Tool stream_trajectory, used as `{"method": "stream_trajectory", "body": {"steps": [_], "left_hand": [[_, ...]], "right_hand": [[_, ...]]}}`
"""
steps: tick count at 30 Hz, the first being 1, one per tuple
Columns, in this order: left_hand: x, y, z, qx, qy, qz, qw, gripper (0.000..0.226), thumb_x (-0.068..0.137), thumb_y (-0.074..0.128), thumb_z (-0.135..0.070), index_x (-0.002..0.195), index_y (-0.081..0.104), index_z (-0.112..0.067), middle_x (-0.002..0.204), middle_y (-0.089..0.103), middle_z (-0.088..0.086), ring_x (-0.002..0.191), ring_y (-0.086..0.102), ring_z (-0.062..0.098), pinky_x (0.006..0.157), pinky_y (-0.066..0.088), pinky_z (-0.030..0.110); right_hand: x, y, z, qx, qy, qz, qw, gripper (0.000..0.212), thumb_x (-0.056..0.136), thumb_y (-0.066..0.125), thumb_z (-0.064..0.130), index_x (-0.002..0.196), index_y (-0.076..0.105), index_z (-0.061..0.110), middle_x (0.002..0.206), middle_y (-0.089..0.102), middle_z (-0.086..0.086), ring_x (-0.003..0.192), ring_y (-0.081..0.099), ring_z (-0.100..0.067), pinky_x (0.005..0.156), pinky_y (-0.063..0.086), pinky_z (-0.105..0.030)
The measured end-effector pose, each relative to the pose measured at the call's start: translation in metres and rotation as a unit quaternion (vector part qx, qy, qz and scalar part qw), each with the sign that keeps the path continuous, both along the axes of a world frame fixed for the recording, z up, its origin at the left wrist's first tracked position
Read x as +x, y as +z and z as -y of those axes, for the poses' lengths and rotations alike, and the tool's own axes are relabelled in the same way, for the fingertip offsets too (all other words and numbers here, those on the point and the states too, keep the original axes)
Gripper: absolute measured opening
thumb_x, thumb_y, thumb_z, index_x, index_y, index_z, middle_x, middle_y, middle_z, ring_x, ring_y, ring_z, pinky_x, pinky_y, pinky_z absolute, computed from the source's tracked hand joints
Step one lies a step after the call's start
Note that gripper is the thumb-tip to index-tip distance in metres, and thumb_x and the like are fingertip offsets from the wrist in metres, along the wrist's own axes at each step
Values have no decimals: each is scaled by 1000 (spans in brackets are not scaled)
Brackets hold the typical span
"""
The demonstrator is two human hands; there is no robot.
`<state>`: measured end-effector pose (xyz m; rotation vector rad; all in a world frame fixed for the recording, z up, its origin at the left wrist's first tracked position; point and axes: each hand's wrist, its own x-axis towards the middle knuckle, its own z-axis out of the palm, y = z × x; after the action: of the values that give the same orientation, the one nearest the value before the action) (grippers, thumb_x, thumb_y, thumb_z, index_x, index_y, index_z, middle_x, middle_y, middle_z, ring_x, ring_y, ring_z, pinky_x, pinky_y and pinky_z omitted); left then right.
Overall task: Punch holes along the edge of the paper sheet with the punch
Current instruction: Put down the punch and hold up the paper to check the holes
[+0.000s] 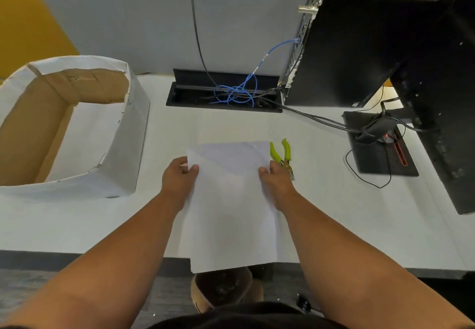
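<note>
A white paper sheet (228, 200) is held over the white desk, its near end hanging past the desk's front edge. My left hand (177, 177) pinches the sheet's left edge, thumb on top. On the opposite edge my right hand (275, 179) grips the same way. The punch (282, 157), a plier-type tool with lime-green handles and a metal head, lies on the desk just right of the sheet's far corner, beside my right hand and partly hidden by it. One small hole shows near the sheet's far edge.
A paper-covered cardboard box (69, 128) stands open at the left. An open cable tray (223, 92) with blue and black cables sits at the back centre. A black computer (359, 45) and a monitor stand (380, 143) fill the right side.
</note>
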<state>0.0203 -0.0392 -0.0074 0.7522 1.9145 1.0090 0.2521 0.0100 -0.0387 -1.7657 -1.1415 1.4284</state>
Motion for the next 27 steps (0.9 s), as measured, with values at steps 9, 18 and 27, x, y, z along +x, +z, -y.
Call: {"method": "stream_trajectory", "body": {"steps": [9,18,27], "left_hand": [[16,23,-5,76,19,17,997,16,97,53,-20,110,60,-12,103,64,1,86,61,14,70,47,22],[26,100,-38,219,31,-18,975,16,99,48,-20,113,55,-16,102,62,-6,95,59,13,81,45,25],[20,98,-21,205,-13,41,978,21,96,52,-13,114,52,-26,106,63,-8,99,62,15,80,51,30]], "right_hand": [[-10,39,-17,84,-23,-10,996,30,91,54,27,89,52,-3,90,53,-25,111,35,0,81,50,-35],[-30,135,-38,199,-79,-93,972,13,83,60,11,83,62,24,87,68,0,75,61,-19,71,53,-36],[-27,138,-15,169,-79,-126,974,30,75,61,7,89,66,32,94,70,1,88,66,-25,82,56,-43]]}}
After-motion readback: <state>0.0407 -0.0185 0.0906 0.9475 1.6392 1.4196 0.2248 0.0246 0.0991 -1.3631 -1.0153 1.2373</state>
